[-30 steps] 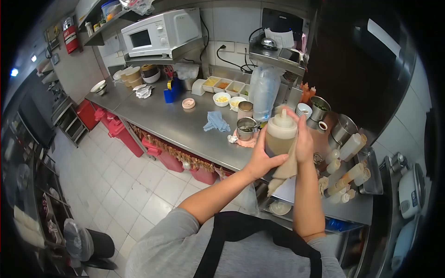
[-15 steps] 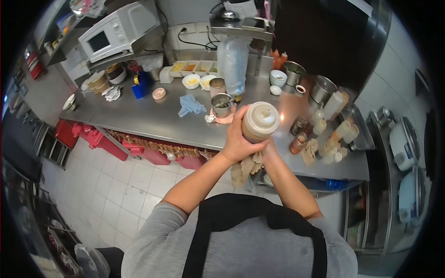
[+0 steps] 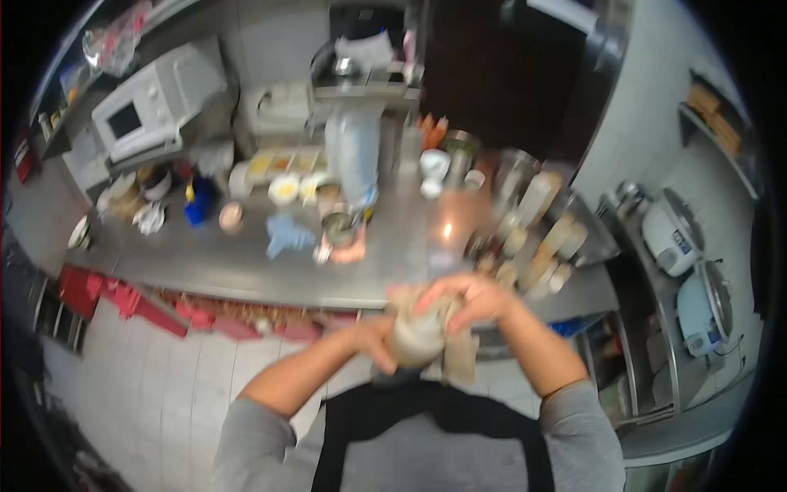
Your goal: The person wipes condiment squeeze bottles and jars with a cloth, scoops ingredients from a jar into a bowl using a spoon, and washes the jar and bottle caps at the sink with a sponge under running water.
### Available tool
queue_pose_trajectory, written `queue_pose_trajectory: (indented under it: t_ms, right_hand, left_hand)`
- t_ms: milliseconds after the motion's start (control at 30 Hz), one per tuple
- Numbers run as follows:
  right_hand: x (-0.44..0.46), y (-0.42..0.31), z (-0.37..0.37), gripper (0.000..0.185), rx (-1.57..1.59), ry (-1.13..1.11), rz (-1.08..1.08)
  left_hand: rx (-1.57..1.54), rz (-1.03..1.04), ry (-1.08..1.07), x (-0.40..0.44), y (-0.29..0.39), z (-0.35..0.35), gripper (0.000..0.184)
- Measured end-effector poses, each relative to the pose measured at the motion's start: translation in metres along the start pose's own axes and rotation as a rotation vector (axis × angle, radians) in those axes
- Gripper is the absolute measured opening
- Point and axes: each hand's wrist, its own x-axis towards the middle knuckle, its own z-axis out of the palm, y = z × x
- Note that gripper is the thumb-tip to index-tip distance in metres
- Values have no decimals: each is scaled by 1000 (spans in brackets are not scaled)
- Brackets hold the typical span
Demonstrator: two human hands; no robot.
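A squeeze bottle (image 3: 416,340) with pale contents is held close to my chest, off the counter's front edge, blurred by motion. My left hand (image 3: 373,340) is wrapped round its left side. My right hand (image 3: 469,302) is at the bottle's top right, its fingers closed on a beige cloth (image 3: 461,354) that lies against the bottle and hangs down beside it. Part of the cloth also shows behind the bottle's top.
On the steel counter (image 3: 205,271) are a blue cloth (image 3: 288,235), a metal cup (image 3: 338,228) on a pink cloth, white bowls (image 3: 284,189) and a plastic-wrapped stack (image 3: 352,156). Several bottles (image 3: 537,197) stand at the right. A microwave (image 3: 156,102) sits above left.
The bottle has come down and nearer my chest. My right hand has moved from below the bottle to its top with the cloth. The view has shifted right.
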Motion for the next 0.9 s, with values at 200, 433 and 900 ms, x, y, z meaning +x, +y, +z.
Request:
queue_pose_trajectory:
  t_ms: [200, 433, 900]
  right_hand:
    - [29, 13, 7, 15, 76, 119, -143]
    - [68, 50, 9, 17, -550, 1028, -259]
    - [53, 47, -21, 38, 479, 460, -202]
  left_hand:
    - [89, 154, 379, 3, 23, 16, 83]
    - [985, 298, 1332, 29, 35, 16, 73]
    - [456, 489, 887, 13, 59, 9, 78]
